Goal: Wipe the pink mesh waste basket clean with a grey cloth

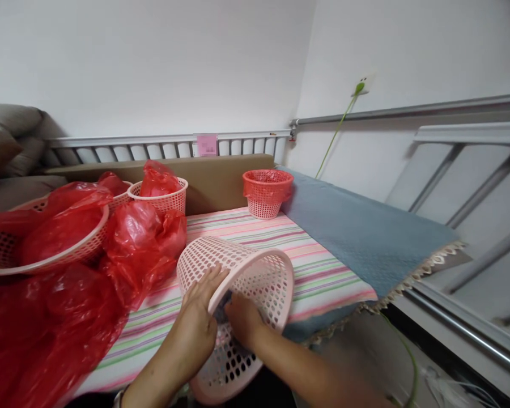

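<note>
A pink perforated plastic wastebasket (276,286) lies tilted on its side at the front of the bed, its mouth facing me. My left hand (202,309) grips it at the rim, with the fingers stretched over the outer wall. Inside the mouth, my right hand (243,320) is closed on a crumpled grey-blue cloth (223,306) against the inner wall. Most of the cloth is hidden by that hand and the rim.
Red plastic bags (140,232) and more pink baskets (170,201) crowd the left side. A basket lined with a red bag (267,195) stands farther back on the striped sheet (310,255). White railings (148,148) border the bed, and a green cord (338,130) hangs from a wall socket.
</note>
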A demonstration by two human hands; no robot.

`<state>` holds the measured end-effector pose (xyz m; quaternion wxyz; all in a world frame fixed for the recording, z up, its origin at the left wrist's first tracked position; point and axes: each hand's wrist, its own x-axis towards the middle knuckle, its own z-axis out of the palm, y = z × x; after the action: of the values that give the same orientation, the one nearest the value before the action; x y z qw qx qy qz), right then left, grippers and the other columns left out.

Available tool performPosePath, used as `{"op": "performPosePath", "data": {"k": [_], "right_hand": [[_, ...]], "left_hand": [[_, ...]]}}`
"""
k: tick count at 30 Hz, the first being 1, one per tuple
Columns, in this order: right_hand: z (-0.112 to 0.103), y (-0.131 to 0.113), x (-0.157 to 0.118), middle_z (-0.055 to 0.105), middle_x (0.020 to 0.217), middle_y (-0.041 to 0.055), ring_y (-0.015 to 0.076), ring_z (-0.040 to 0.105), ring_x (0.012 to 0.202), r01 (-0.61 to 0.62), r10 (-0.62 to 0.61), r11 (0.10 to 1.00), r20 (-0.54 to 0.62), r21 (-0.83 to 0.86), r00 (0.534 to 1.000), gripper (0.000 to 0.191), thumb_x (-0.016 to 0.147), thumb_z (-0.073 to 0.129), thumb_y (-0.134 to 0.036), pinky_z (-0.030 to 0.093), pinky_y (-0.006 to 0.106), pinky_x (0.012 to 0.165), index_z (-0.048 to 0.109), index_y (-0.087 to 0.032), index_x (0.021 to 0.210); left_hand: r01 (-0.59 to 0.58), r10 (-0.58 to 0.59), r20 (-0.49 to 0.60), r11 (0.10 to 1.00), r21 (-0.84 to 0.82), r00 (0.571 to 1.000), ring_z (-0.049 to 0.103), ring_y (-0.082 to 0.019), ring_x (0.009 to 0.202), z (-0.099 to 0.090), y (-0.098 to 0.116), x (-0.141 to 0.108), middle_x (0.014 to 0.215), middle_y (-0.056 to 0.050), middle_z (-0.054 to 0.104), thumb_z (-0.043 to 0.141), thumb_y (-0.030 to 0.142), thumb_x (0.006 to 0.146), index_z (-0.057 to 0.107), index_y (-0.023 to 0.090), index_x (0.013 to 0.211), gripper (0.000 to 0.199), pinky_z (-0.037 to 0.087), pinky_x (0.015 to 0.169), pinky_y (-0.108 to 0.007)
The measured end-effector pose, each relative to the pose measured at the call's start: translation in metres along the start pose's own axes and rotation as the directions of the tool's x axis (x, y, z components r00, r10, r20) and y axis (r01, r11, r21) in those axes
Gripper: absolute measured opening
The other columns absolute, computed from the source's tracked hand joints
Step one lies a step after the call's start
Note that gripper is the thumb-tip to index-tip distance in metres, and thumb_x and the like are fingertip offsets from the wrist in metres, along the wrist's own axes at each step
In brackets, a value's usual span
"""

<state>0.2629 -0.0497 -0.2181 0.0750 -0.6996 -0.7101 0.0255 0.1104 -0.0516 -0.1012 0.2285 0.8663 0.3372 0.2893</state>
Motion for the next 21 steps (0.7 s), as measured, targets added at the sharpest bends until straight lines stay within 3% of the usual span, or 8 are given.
{"op": "performPosePath", "data": {"k": [4, 6, 9, 12, 15, 17, 18, 21], "right_hand": [[-0.007, 0.026, 0.006, 0.062, 0.105, 0.0177, 0.0311, 0.055, 0.102, -0.171, 0.167, 0.985, -0.095, -0.031, 0.981, 0.033, 0.085, 0.040, -0.012, 0.040, 0.045, 0.086, 0.060, -0.012, 0.112], [0.003, 0.021, -0.006, 0.060, 0.110, 0.0170, 0.0326, 0.052, 0.105, -0.207, 0.208, 0.978, -0.111, 0.021, 0.972, 0.038, 0.087, 0.044, -0.025, 0.038, 0.048, 0.089, 0.055, -0.014, 0.121], [0.023, 0.005, -0.031, 0.052, 0.129, 0.0130, 0.0331, 0.046, 0.115, -0.164, 0.182, 0.973, -0.100, 0.162, 0.978, 0.053, 0.081, 0.053, -0.038, 0.034, 0.049, 0.095, 0.047, -0.026, 0.132], [0.032, -0.004, -0.045, 0.049, 0.133, 0.0109, 0.0331, 0.046, 0.117, -0.190, 0.206, 0.957, -0.055, 0.219, 0.977, 0.061, 0.076, 0.057, -0.028, 0.035, 0.047, 0.095, 0.044, -0.033, 0.135], [0.026, -0.013, -0.041, 0.058, 0.119, 0.0127, 0.0319, 0.051, 0.111, -0.267, 0.278, 0.922, 0.000, 0.280, 0.961, 0.058, 0.071, 0.054, -0.016, 0.038, 0.044, 0.094, 0.053, -0.025, 0.128], [0.016, -0.027, -0.036, 0.063, 0.113, 0.0110, 0.0288, 0.056, 0.108, -0.303, 0.298, 0.832, 0.087, 0.465, 0.951, 0.055, 0.066, 0.055, -0.012, 0.041, 0.039, 0.093, 0.058, -0.021, 0.121], [0.011, -0.037, -0.035, 0.065, 0.110, 0.0092, 0.0270, 0.058, 0.105, -0.312, 0.289, 0.738, 0.138, 0.599, 0.947, 0.054, 0.064, 0.056, -0.012, 0.043, 0.036, 0.092, 0.060, -0.019, 0.117], [-0.001, -0.066, -0.042, 0.070, 0.101, 0.0038, 0.0222, 0.063, 0.096, -0.249, 0.200, 0.322, 0.192, 0.913, 0.961, 0.050, 0.060, 0.056, -0.012, 0.048, 0.030, 0.084, 0.062, -0.018, 0.110]], "left_hand": [[-0.042, 0.042, -0.009, 0.999, -0.016, 0.999, 0.026, -0.022, 0.141, 0.001, -0.003, 0.002, 0.150, -0.003, 0.036, 0.034, -0.009, 0.053, 0.041, 0.026, 0.137, 0.091, 0.018, 0.116, -0.050], [-0.051, 0.051, -0.016, 0.999, -0.019, 0.999, 0.025, -0.022, 0.141, 0.002, -0.006, 0.001, 0.150, -0.003, 0.036, 0.034, -0.009, 0.053, 0.042, 0.026, 0.137, 0.091, 0.018, 0.116, -0.050], [-0.066, 0.065, -0.024, 0.998, -0.014, 0.998, 0.024, -0.023, 0.141, 0.002, -0.010, -0.003, 0.151, -0.004, 0.035, 0.034, -0.008, 0.053, 0.040, 0.023, 0.138, 0.090, 0.019, 0.116, -0.050], [-0.067, 0.067, -0.018, 0.998, -0.017, 0.998, 0.025, -0.023, 0.141, 0.002, -0.010, -0.006, 0.151, -0.004, 0.035, 0.035, -0.007, 0.053, 0.041, 0.022, 0.137, 0.090, 0.018, 0.117, -0.049], [-0.073, 0.073, -0.010, 0.997, -0.016, 0.997, 0.024, -0.022, 0.141, 0.002, -0.010, -0.008, 0.151, -0.003, 0.034, 0.034, -0.007, 0.054, 0.041, 0.022, 0.137, 0.088, 0.019, 0.117, -0.048], [-0.073, 0.073, -0.007, 0.997, -0.017, 0.997, 0.024, -0.022, 0.141, 0.002, -0.011, -0.009, 0.151, -0.005, 0.034, 0.034, -0.007, 0.056, 0.039, 0.021, 0.138, 0.087, 0.018, 0.117, -0.050], [-0.069, 0.069, -0.004, 0.997, -0.024, 0.998, 0.023, -0.022, 0.141, 0.003, -0.011, -0.009, 0.151, -0.005, 0.033, 0.034, -0.007, 0.058, 0.039, 0.021, 0.138, 0.085, 0.018, 0.116, -0.051], [-0.066, 0.066, -0.003, 0.996, -0.052, 0.998, 0.021, -0.022, 0.142, 0.004, -0.014, -0.012, 0.152, -0.006, 0.031, 0.034, -0.006, 0.062, 0.035, 0.022, 0.140, 0.083, 0.016, 0.116, -0.054]]}}
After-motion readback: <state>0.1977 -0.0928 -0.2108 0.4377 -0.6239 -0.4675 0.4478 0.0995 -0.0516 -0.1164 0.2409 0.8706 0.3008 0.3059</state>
